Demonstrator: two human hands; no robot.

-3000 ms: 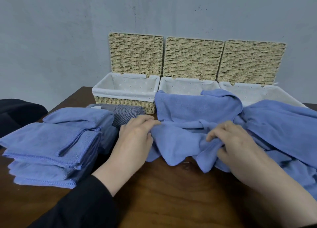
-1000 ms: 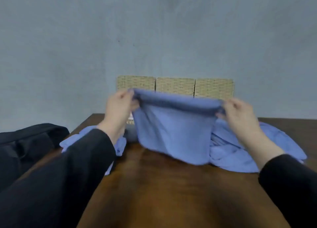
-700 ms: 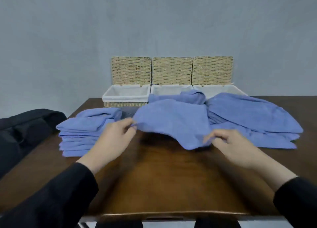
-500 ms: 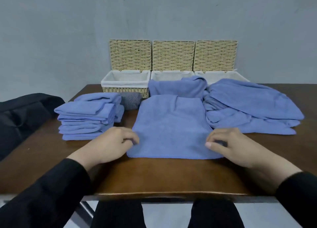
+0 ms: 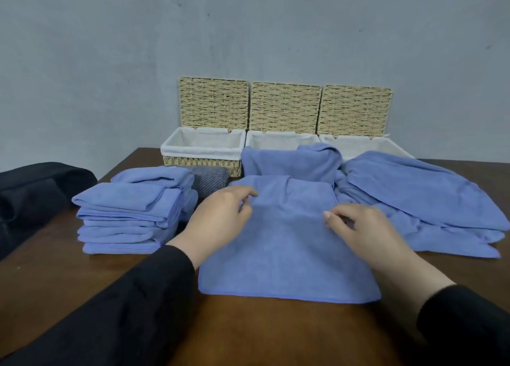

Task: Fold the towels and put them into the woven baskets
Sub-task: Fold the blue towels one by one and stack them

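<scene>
Blue microfibre cloth, a soft matte towel (image 5: 287, 244), is spread flat on the dark brown wooden desk (image 5: 276, 335), its near hem lying straight and parallel to the desk's front edge. Its surface is smooth, with only a faint crease near the far end, where it is overlapped onto another blue towel (image 5: 292, 163) draped over the front of the middle basket.

The left hand (image 5: 220, 219) is laid on the spread towel's left edge, fingers curled, with thumb and forefinger closed in a pinch on the fabric near the far left corner. The right hand (image 5: 364, 230) is set on the right side of the same towel, its fingertips curled together in a pinch on the cloth close to the right edge. Both arms are covered by black sleeves (image 5: 124, 310).

A stack of folded blue towels (image 5: 129, 216) is piled at the left of the desk, edges roughly aligned. A loose heap of unfolded blue towels (image 5: 427, 203) is spread at the right, touching the flat towel's right side. A grey striped folded cloth (image 5: 212, 179) is tucked between the stack and the left basket.

Three woven straw baskets with white fabric liners (image 5: 202, 150) are lined up side by side at the back of the desk, their woven lids (image 5: 284, 106) raised upright against the grey wall. A black bag (image 5: 33, 194) is seen beyond the desk's left edge.
</scene>
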